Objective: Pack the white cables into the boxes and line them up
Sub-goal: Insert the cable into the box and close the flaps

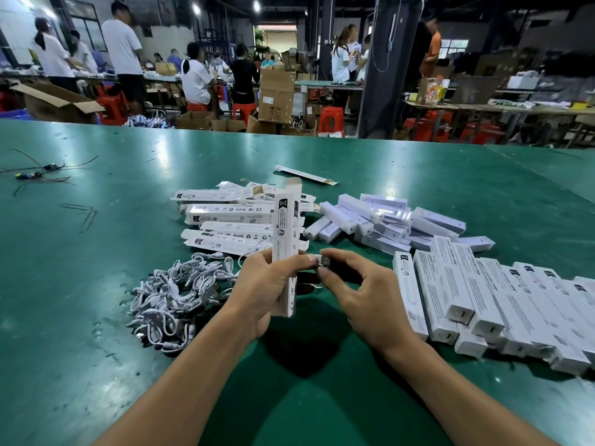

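Observation:
My left hand (262, 289) grips a long white box (286, 239) held upright above the green table (96, 284), its top flap open. My right hand (360, 294) pinches a white cable plug (323, 261) beside the box, close to my left thumb. A tangled heap of white cables (174, 294) lies left of my left hand. Flat, empty white boxes (231, 220) are piled behind the held box. Packed boxes (483, 300) lie side by side in a row at the right.
A loose pile of white lamp sticks in clear wrap (386, 220) lies behind the row. One flat box (306, 174) sits alone farther back. Dark wires (38, 172) lie at the far left. People work at benches beyond the table's far edge.

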Action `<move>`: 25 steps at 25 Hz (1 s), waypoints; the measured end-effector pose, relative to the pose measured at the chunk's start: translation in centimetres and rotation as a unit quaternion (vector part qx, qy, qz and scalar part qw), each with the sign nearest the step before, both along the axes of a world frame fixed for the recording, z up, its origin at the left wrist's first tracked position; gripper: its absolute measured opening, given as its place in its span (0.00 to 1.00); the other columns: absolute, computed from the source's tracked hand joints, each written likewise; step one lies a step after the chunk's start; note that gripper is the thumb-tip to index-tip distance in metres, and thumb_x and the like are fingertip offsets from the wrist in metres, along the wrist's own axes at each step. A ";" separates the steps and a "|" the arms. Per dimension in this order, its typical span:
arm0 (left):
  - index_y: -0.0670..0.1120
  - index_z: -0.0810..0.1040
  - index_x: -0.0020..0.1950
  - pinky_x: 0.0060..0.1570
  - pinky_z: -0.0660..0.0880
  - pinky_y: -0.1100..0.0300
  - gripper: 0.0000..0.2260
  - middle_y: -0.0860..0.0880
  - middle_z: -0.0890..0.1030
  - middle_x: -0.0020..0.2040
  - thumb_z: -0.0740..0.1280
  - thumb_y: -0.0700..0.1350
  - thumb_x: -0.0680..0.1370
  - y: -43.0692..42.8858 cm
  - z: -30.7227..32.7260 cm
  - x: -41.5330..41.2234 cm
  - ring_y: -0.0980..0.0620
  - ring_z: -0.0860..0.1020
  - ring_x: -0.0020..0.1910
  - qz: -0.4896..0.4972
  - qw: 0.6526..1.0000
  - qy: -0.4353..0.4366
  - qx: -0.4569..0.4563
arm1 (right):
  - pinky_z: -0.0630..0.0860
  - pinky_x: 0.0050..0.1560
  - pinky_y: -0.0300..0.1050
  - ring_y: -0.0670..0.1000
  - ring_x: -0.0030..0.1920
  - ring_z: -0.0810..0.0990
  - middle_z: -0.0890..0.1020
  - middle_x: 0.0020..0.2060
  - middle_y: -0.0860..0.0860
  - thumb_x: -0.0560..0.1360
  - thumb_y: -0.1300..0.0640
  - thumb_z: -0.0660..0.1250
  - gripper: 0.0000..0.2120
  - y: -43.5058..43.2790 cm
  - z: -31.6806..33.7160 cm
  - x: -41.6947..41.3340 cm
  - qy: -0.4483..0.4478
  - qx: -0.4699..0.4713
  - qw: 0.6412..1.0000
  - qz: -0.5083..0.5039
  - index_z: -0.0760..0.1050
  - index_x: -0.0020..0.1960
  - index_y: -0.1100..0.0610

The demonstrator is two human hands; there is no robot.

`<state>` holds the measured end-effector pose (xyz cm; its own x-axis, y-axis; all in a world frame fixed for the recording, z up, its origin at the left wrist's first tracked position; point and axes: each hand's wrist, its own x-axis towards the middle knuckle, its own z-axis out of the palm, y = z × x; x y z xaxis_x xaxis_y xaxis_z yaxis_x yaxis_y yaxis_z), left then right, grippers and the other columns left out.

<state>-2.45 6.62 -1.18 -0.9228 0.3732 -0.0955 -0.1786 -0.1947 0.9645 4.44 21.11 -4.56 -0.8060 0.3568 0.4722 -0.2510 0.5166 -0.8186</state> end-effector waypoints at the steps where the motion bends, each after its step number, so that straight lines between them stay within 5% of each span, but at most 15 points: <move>1: 0.45 0.83 0.45 0.29 0.77 0.65 0.06 0.45 0.86 0.41 0.78 0.40 0.70 -0.1 0.0 -0.1 0.53 0.84 0.34 -0.012 1.000 0.014 -0.008 | 0.80 0.56 0.39 0.40 0.49 0.85 0.86 0.48 0.40 0.76 0.58 0.75 0.12 0.1 0.1 -0.1 -0.001 -0.017 1.000 0.002 0.83 0.59 0.49; 5: 0.49 0.80 0.46 0.29 0.77 0.62 0.13 0.45 0.85 0.40 0.78 0.53 0.70 -0.4 -0.7 -0.8 0.55 0.79 0.28 -0.004 0.983 0.136 -0.123 | 0.82 0.57 0.47 0.46 0.47 0.87 0.87 0.47 0.46 0.77 0.60 0.74 0.11 0.5 0.6 -0.5 0.006 -0.122 0.992 -0.014 0.83 0.59 0.52; 8: 0.49 0.70 0.35 0.30 0.71 0.56 0.23 0.52 0.75 0.29 0.67 0.68 0.74 -0.7 -1.8 -1.4 0.55 0.71 0.27 0.068 0.876 0.350 -0.325 | 0.82 0.59 0.50 0.48 0.47 0.87 0.87 0.47 0.48 0.78 0.60 0.72 0.10 1.4 1.5 -0.7 0.023 -0.163 0.985 -0.051 0.82 0.58 0.51; 10: 0.50 0.63 0.33 0.31 0.70 0.53 0.27 0.53 0.70 0.27 0.61 0.71 0.74 -0.8 -2.1 -1.4 0.51 0.69 0.28 0.072 0.845 0.395 -0.353 | 0.81 0.60 0.48 0.48 0.48 0.87 0.87 0.49 0.48 0.79 0.60 0.71 0.11 2.4 2.2 -0.6 0.033 -0.172 0.982 -0.070 0.81 0.60 0.53; 17: 0.49 0.61 0.31 0.30 0.66 0.52 0.28 0.53 0.65 0.26 0.64 0.69 0.74 -0.7 -2.9 -1.6 0.54 0.63 0.27 0.032 0.839 0.434 -0.326 | 0.80 0.61 0.43 0.43 0.52 0.84 0.86 0.55 0.46 0.79 0.57 0.71 0.14 4.1 3.1 0.4 0.003 -0.112 0.991 -0.076 0.81 0.65 0.52; 21: 0.48 0.62 0.31 0.30 0.61 0.55 0.28 0.54 0.62 0.26 0.66 0.70 0.71 -0.9 -2.8 -1.6 0.55 0.60 0.27 0.002 0.846 0.442 -0.299 | 0.79 0.57 0.36 0.40 0.49 0.84 0.86 0.48 0.43 0.78 0.60 0.72 0.16 3.8 3.1 0.5 0.004 -0.038 0.998 -0.053 0.81 0.64 0.52; 25: 0.51 0.62 0.30 0.28 0.57 0.61 0.27 0.55 0.62 0.25 0.68 0.70 0.70 -1.2 -2.8 -1.8 0.56 0.59 0.26 -0.006 0.854 0.438 -0.280 | 0.78 0.50 0.32 0.42 0.47 0.84 0.86 0.45 0.40 0.75 0.64 0.74 0.15 4.2 3.1 0.6 0.026 -0.052 0.998 -0.019 0.77 0.55 0.48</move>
<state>-4.25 5.45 -3.98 -0.7282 0.5057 0.4625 0.6605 0.3381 0.6704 5.08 25.28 -1.50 -0.7664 0.4352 0.4724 -0.2771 0.4396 -0.8544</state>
